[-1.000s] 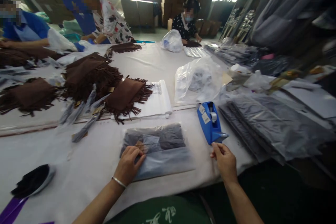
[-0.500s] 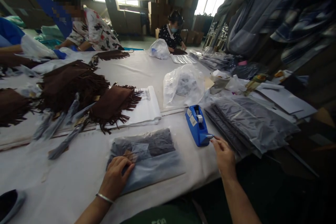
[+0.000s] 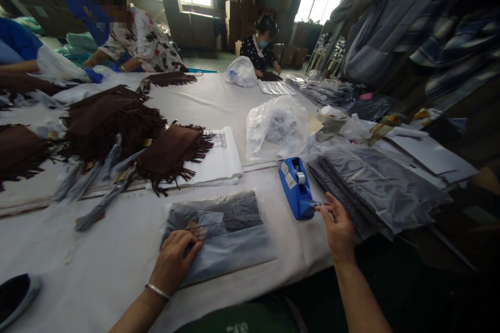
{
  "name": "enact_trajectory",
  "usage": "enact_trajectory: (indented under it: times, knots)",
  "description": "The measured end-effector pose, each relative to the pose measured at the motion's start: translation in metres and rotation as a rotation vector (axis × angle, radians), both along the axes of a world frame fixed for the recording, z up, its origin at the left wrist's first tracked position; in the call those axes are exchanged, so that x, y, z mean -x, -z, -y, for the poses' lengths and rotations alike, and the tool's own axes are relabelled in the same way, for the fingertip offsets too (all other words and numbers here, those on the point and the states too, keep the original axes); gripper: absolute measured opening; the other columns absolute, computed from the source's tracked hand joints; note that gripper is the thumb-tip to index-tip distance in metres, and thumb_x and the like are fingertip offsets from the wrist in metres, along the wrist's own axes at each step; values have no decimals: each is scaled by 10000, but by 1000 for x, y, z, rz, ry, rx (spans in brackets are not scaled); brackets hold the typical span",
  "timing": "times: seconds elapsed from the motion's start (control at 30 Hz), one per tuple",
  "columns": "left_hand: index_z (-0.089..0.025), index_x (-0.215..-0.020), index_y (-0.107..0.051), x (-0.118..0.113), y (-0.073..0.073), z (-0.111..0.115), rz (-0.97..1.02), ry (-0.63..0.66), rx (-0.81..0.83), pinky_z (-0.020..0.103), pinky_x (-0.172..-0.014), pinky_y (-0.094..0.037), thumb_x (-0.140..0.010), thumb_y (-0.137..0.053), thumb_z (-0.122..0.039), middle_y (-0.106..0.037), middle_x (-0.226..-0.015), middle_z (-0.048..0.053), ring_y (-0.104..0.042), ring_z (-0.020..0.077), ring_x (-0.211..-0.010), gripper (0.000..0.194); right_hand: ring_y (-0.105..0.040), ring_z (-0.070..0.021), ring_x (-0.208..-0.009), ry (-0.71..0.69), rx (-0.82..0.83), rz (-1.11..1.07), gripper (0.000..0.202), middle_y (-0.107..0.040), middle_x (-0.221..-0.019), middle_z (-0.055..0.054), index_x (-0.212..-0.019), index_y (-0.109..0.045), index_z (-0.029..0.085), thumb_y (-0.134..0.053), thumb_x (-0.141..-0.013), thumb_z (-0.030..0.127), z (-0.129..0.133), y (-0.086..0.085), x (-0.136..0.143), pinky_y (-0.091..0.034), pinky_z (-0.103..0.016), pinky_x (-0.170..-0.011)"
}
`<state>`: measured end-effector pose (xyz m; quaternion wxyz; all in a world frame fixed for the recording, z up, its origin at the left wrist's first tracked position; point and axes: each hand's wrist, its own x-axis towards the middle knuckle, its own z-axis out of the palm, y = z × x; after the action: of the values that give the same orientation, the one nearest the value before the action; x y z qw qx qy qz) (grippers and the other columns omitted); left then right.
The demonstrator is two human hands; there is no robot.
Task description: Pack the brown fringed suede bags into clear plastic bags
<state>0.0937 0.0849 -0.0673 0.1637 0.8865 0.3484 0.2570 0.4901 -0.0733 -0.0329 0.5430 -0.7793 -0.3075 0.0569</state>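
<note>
My left hand (image 3: 176, 256) rests on the left part of a clear plastic bag (image 3: 234, 252) with folded dark grey cloth (image 3: 240, 213) inside. Its thumb is spread from the fingers, and a small brown tag (image 3: 195, 229) shows by the fingertips. To the right stands a blue tape dispenser (image 3: 295, 192) with a roll of tape (image 3: 300, 177). My right hand (image 3: 339, 226) is at the dispenser's cutter end, thumb and finger pinched on the end of a clear strip of tape (image 3: 317, 204).
Brown fringed scarves (image 3: 113, 119) lie at the left, beside flat white bags (image 3: 224, 158). A clear bag of crumpled plastic (image 3: 277, 127) sits beyond the dispenser. Bagged grey goods (image 3: 375, 182) are stacked at the right. Co-workers (image 3: 263, 52) stand across the table (image 3: 187, 101).
My right hand has opened its outer fingers a little at the dispenser, still pinching the tape. My left hand stays on the bag. The whole view has shifted slightly.
</note>
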Motion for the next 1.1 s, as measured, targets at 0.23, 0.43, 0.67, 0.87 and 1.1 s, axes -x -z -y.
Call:
enact_trajectory:
  times: [0.23,0.43,0.67,0.87,1.1]
  knots:
    - [-188,-771,-564,-1,-2,3,-24,-29,34,357,-793,-420,-901,-502,-313,-573,-817,51,-506,220,-861,192,-596,-232,-964,180,133,155,610,-672,-814,-41,-1329,-431,167,-602,-788,392,22,10,-3,-381,-438,-956]
    - [-184,-777,-552,0,1,4,30,-39,80,357,-788,-418,-906,-503,-281,-568,-805,48,-500,216,-845,168,-573,-196,-1005,-403,166,252,580,-636,-979,-24,-1383,-346,246,-555,-853,359,0,-20,40,-345,-407,-1015]
    - [-180,-785,-543,2,0,6,-6,-60,72,360,-776,-408,-907,-506,-283,-566,-802,45,-503,214,-836,163,-541,-186,-897,-1295,472,555,704,-608,-870,-15,-1424,-261,274,-589,-810,172,-101,-30,131,-386,-364,-932]
    - [-175,-787,-546,1,0,9,-83,-90,29,377,-783,-398,-901,-514,-277,-567,-807,49,-499,223,-849,156,-531,-219,-810,-1121,554,816,781,-592,-831,-40,-1400,-331,292,-714,-723,220,-128,-10,138,-425,-349,-831]
    - [-179,-789,-551,3,-3,9,-59,-68,80,377,-799,-409,-908,-496,-287,-566,-823,54,-501,225,-863,170,-522,-202,-779,-804,376,492,516,-577,-782,-30,-1373,-360,197,-517,-886,265,-118,-15,110,-440,-352,-812]
